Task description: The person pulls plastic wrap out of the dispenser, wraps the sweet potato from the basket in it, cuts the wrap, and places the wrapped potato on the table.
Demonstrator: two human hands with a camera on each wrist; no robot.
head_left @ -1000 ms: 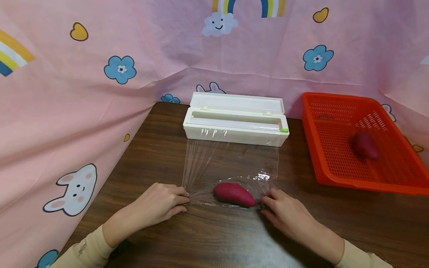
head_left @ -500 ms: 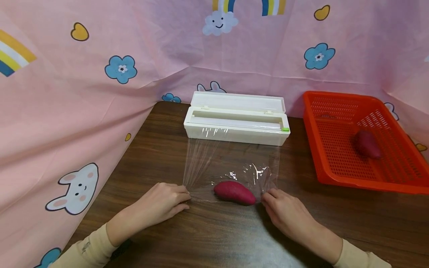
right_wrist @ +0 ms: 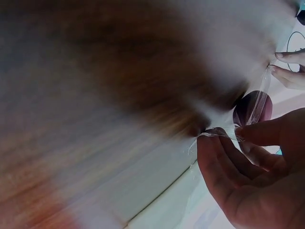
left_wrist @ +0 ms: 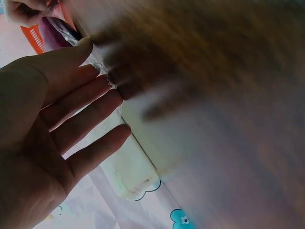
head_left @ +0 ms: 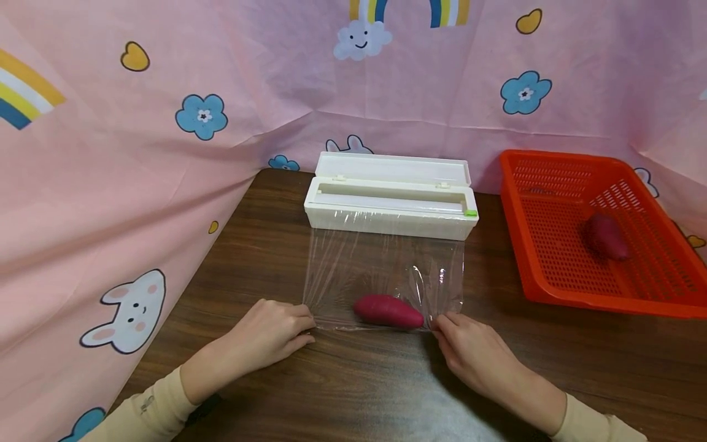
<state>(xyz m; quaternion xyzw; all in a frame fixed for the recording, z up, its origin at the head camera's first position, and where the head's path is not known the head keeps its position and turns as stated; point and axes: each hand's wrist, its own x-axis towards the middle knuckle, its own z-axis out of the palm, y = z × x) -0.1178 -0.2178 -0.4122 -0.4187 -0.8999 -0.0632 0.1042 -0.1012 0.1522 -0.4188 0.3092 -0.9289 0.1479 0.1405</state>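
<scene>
A sheet of cling film [head_left: 353, 261] stretches from the white dispenser box [head_left: 386, 226] toward me. At its near edge lies a dark red sweet potato [head_left: 388, 311], overlapped by film in the right wrist view. My left hand [head_left: 276, 331] touches the film's left corner with nearly straight fingers; its thumb stands apart from them in the left wrist view. On the other side, my right hand [head_left: 472, 347] pinches the right corner between thumb and fingertips, close beside the sweet potato's narrow end. In the right wrist view the bunched film [right_wrist: 221, 134] shows at those fingertips.
The dispenser's lid [head_left: 392, 169] is raised, with a film roll inside and a green slider [head_left: 471, 213] at its right end. An orange-red plastic basket [head_left: 527, 264] on the right holds another sweet potato [head_left: 606, 236]. A pink patterned cloth [head_left: 265, 73] hangs behind the wooden table [head_left: 331, 393].
The sweet potato has shifted slightly away from me and turned more level. The film's near edge has moved slightly away too, and the right hand's fingertips have closed together on its corner.
</scene>
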